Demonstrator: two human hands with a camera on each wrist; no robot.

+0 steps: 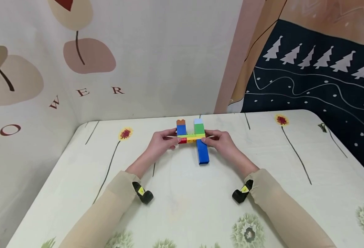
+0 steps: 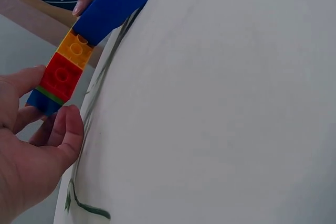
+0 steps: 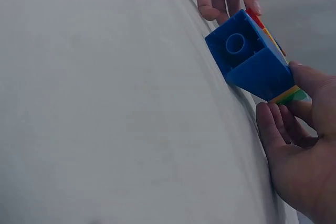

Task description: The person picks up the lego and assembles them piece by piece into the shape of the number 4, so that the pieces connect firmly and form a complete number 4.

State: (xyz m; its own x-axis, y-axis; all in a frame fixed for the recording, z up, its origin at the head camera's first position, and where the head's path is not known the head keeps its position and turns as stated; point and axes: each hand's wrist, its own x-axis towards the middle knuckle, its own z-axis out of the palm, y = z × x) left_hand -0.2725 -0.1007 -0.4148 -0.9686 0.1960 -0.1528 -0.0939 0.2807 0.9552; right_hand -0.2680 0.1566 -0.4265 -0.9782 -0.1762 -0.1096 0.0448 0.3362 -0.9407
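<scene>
A joined build of toy building bricks is held between both hands near the far side of the table. A flat lime strip [image 1: 190, 135] runs across it. On its left stands a blue brick topped by a brown one [image 1: 180, 122]; on its right, a green brick [image 1: 199, 128] with a pale blue one on top. Below hang a red brick [image 2: 61, 76], an orange-yellow brick [image 2: 76, 51] and a long blue brick [image 3: 262, 72]. My left hand [image 1: 159, 144] pinches the left end by the red brick. Thumb and fingers of my right hand [image 1: 223, 142] grip the right end.
The table is covered by a pale cloth [image 1: 175, 199] printed with flowers. Behind it hangs a white printed curtain [image 1: 157, 62], with a dark tree-patterned cloth [image 1: 293, 82] at the right. Each wrist wears a black camera [image 1: 143, 193].
</scene>
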